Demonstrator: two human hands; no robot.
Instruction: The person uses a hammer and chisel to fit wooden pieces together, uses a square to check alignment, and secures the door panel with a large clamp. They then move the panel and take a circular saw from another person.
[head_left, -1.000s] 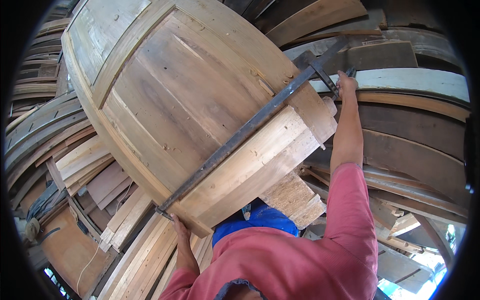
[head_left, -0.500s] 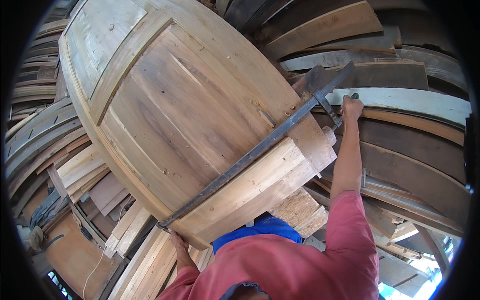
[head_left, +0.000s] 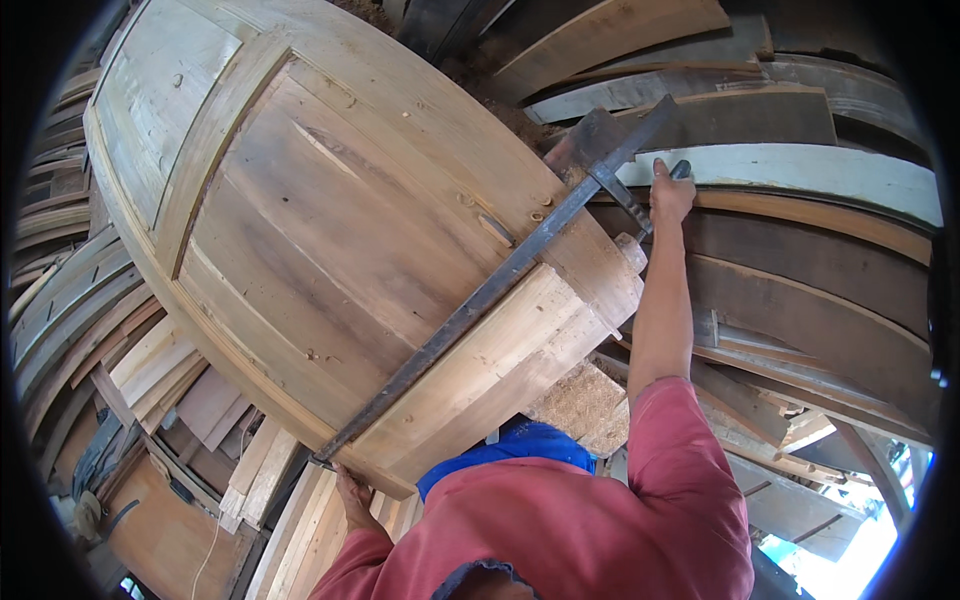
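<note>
A panelled wooden door [head_left: 330,200] lies slantwise before me. Across its near end runs a long dark metal bar clamp [head_left: 455,325]. At the right, my right hand [head_left: 670,198] is closed round the clamp's screw handle [head_left: 682,169], whose dark end sticks out above the fist; one digit points up beside it. The clamp's sliding jaw [head_left: 620,195] stands by the door's right edge. My left hand [head_left: 355,495] is at the lower left corner of the door, by the clamp's other end [head_left: 322,460]. Its fingers are mostly hidden under the wood.
Stacked boards and planks [head_left: 790,265] fill the right side, a pale painted one [head_left: 800,175] among them. More timber [head_left: 150,350] is piled at the left. A sawdust-covered block [head_left: 580,410] juts out beneath the door's near end. Wood chips dot the door.
The handle's end and my right hand have turned slightly, with one digit now raised. The whole scene has shifted a little to the left in view. My left hand stays at the same corner.
</note>
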